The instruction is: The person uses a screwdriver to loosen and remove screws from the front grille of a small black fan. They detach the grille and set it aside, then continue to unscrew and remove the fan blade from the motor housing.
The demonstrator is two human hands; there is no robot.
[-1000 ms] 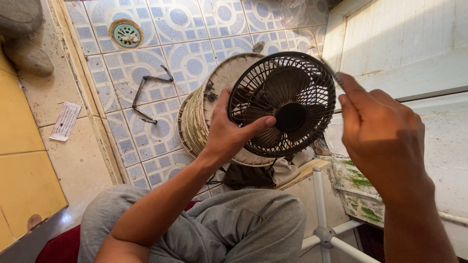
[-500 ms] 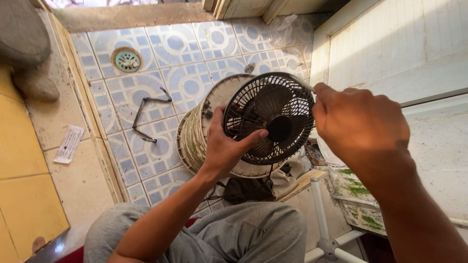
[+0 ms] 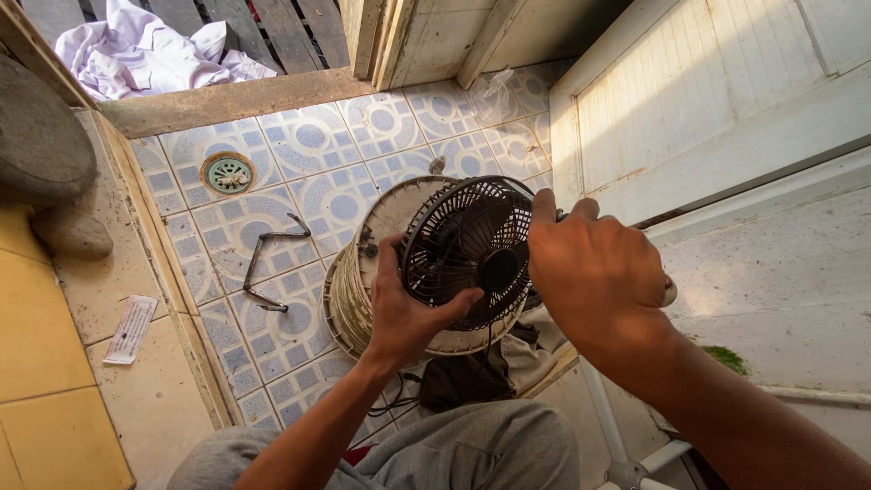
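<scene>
With the left hand clamped on the round black wire fan grille and the right hand pinching its rim, a slipping grip could drop it onto the patterned blue tiled floor.

right hand hides the black fan grille's right rim.

A home's tiled wash area, by a doorway.
Patterned floor tiles, a floor drain far left, crumpled laundry beyond the step.
</scene>
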